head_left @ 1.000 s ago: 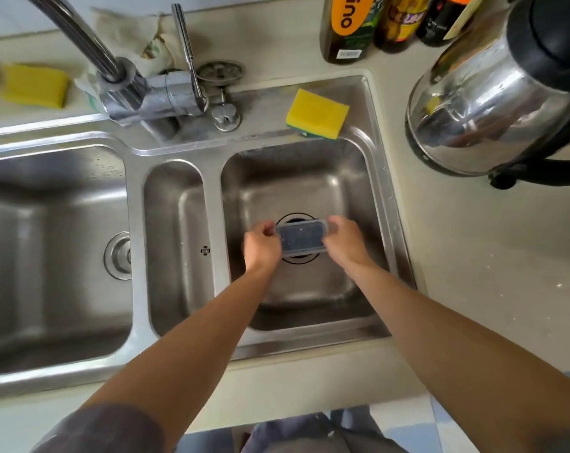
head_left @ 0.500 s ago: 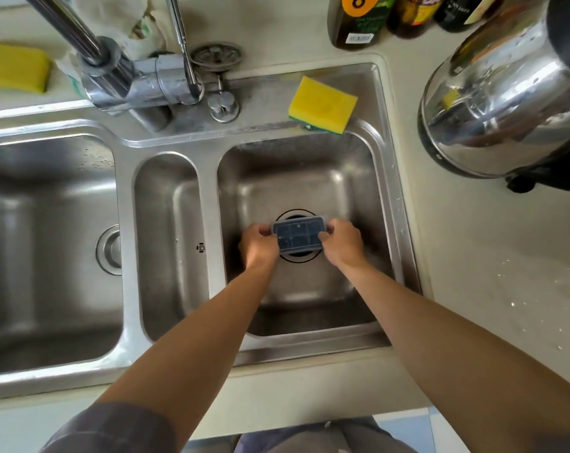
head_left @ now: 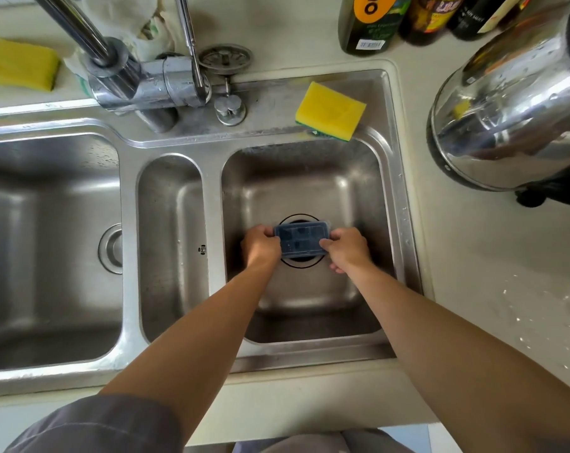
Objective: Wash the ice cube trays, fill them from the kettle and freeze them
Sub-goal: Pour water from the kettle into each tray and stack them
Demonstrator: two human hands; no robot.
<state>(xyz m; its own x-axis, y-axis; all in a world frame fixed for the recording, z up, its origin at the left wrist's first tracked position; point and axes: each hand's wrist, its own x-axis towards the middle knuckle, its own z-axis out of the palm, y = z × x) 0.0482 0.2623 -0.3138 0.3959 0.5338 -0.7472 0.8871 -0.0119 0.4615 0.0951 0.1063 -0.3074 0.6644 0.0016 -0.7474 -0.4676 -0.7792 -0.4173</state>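
Observation:
A small dark blue ice cube tray (head_left: 300,240) with a clear lid is held low in the right sink basin (head_left: 355,197), just over the drain. My left hand (head_left: 260,245) grips its left end. My right hand (head_left: 347,248) grips its right end, thumb on top. The steel kettle (head_left: 509,106) stands on the counter at the right, past the sink rim. The tap (head_left: 126,80) stands behind the divider, and no water is seen running.
A yellow sponge (head_left: 330,111) lies on the sink's back ledge, another sponge (head_left: 20,63) on the counter at far left. Bottles (head_left: 368,24) line the back wall. A narrow middle basin (head_left: 171,243) and a large left basin (head_left: 48,243) lie beside the right one.
The tray stays over the drain in both hands, with the lid side now turned up more plainly. The view has drifted slightly toward me.

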